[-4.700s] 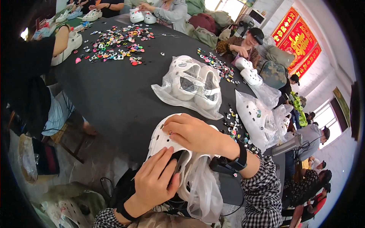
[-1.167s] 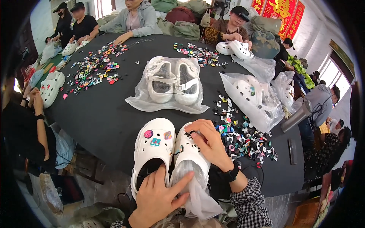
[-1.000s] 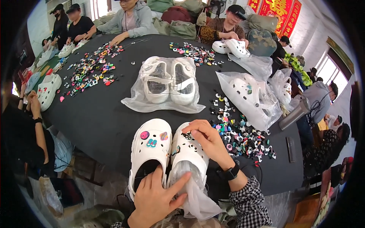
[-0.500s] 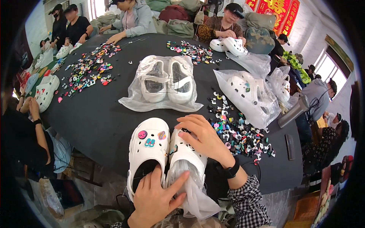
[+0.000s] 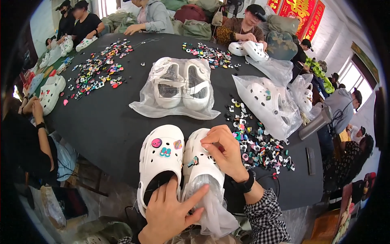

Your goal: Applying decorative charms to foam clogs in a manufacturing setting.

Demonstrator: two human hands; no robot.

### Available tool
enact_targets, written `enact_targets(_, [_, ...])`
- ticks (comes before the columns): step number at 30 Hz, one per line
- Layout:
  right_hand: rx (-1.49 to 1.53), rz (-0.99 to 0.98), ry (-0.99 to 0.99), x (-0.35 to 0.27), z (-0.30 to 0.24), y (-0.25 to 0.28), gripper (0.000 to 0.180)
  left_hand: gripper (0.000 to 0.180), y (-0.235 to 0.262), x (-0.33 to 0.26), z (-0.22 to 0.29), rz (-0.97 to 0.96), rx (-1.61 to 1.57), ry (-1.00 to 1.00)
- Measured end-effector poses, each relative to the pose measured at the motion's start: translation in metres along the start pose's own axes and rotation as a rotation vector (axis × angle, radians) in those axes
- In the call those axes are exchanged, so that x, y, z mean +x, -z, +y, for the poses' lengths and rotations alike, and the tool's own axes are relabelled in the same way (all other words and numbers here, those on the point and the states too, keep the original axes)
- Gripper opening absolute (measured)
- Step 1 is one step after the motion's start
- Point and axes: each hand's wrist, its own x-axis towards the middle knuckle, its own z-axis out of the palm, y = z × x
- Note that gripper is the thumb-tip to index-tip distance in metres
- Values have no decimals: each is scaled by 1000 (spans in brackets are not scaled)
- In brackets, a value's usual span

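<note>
The two near clogs [image 5: 178, 162] look like matt white moulded foam or rubber, smooth and holed. Thin clear plastic film [image 5: 211, 203], glossy and crinkled, sticks out of the right one. The table [image 5: 105, 122] is covered in dull black cloth. Small charms [image 5: 260, 146] to the right look like coloured soft plastic. The far bag [image 5: 174, 87] is shiny clear plastic.

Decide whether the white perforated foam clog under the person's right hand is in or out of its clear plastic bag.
Partly in: the white foam clog's toe is bare, while the clear plastic bag covers its heel under the left hand.
</note>
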Motion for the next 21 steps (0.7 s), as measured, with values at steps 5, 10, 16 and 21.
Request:
enact_targets(5, [168, 33, -9, -9, 11, 3, 6, 59, -2, -1, -9, 6, -25, 27])
enact_targets(10, [711, 114, -143, -9, -13, -13, 7, 63, 0, -2, -16, -12, -8, 22])
enact_targets(16, [544, 416, -266, 4, -10, 21, 11, 63, 2, -2, -15, -24, 4, 25])
enact_targets(21, [176, 429, -233, 6, -5, 74, 19, 63, 1, -3, -14, -24, 6, 23])
